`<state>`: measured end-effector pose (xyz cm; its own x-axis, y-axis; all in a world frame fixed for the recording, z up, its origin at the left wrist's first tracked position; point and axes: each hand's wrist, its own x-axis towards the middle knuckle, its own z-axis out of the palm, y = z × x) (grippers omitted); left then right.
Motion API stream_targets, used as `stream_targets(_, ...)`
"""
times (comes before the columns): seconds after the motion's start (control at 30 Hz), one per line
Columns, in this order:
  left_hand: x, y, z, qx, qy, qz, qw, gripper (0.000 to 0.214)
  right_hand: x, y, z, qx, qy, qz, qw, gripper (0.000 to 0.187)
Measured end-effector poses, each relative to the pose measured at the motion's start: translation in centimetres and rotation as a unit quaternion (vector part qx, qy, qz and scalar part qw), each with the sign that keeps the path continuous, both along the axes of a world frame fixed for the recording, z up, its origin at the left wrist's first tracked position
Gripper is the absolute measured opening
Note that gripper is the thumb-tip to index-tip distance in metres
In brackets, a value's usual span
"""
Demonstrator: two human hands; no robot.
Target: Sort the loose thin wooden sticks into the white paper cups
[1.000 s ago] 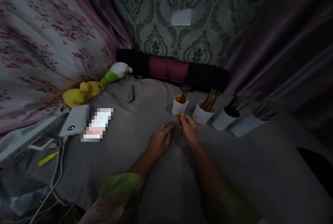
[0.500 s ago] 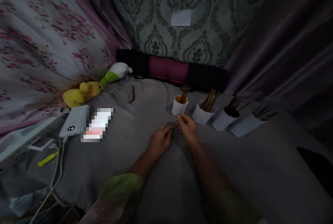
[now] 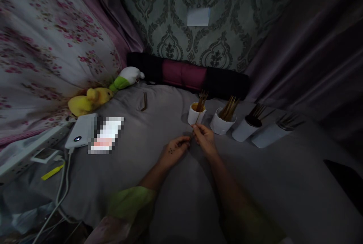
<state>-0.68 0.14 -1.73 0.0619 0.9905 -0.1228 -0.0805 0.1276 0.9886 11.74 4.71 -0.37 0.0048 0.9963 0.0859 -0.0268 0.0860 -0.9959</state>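
Observation:
A thin brown stick slants between my hands, its upper end in front of the nearest white cup. My right hand pinches it between thumb and fingertips. At its lower end, the fingers of my left hand are closed together, seemingly on the stick; dark dots mark the back of this hand. Just beyond stands the white cup with a yellow inside and several thin sticks. To its right is a wider white cup full of similar sticks.
Farther right are a white container with dark sticks and a pale container. A few bent sticks lie left on the grey sheet. A power bank, cables, a highlighter and plush toys line the left.
My left hand has turned and shifted slightly, its fingers now at the stick's lower end. The stick shows more plainly above my right hand, which stays almost in place.

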Motion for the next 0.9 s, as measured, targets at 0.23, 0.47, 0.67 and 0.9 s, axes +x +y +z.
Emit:
stream_targets(0.23,-0.1,-0.4,1.1,-0.089,-0.151,-0.018,0.984,0.028,0.4,0.0,0.1,0.008,-0.017,0.006,1.000,0.038)
stream_targets(0.47,-0.7,-0.1,1.6,-0.130,-0.266,-0.067,0.953,0.022,0.9,0.0,1.0,0.003,-0.015,0.037,0.999,0.037)
stream_targets(0.67,-1.1,-0.1,1.2,-0.150,-0.310,-0.083,0.935,0.023,1.1,-0.1,1.2,0.013,-0.040,0.044,0.998,0.038)
stream_targets(0.9,-1.1,0.0,1.1,-0.156,-0.299,-0.088,0.937,0.023,1.8,0.2,0.9,0.035,-0.075,0.061,0.995,0.035)
